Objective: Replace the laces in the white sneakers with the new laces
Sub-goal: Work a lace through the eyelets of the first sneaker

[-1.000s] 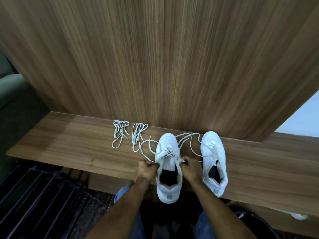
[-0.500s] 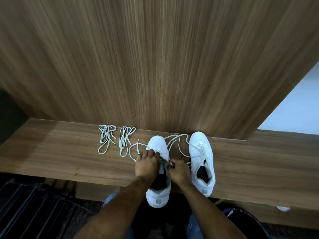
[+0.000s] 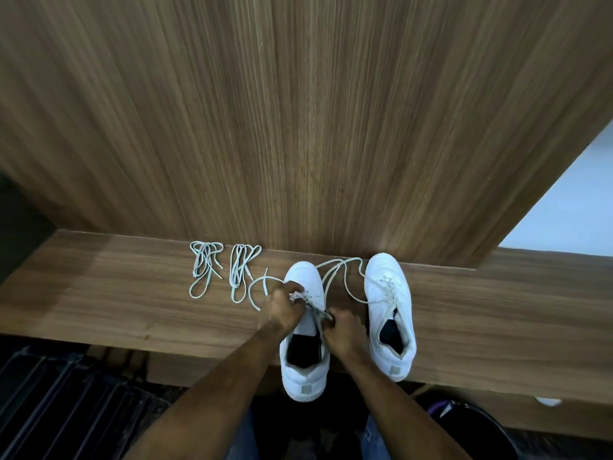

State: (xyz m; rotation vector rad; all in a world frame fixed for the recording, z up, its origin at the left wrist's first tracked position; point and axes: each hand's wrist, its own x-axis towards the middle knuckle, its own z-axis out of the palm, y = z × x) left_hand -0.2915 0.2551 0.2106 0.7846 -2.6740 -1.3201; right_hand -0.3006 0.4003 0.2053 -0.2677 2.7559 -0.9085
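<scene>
Both-handed: left hand (image 3: 283,305) & right hand (image 3: 343,330) pinched on left sneaker (image 3: 303,340) lace (image 3: 316,308).

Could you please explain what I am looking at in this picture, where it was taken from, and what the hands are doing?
There is no machine here: a person wears a wide-angle camera on the head, so this single view looks forward and down along their own forearms. In front of them is a wooden ledge against a wood-panelled wall. On the ledge stand two white sneakers, toes to the wall. The left hand and the right hand are both on the left sneaker, pinching its old lace at the eyelets; the loose ends trail over the ledge. The right sneaker is untouched, laced but untied. Further left lie two bundled laces, probably the new ones, not yet used. A dark bin shows at the bottom right.
</scene>
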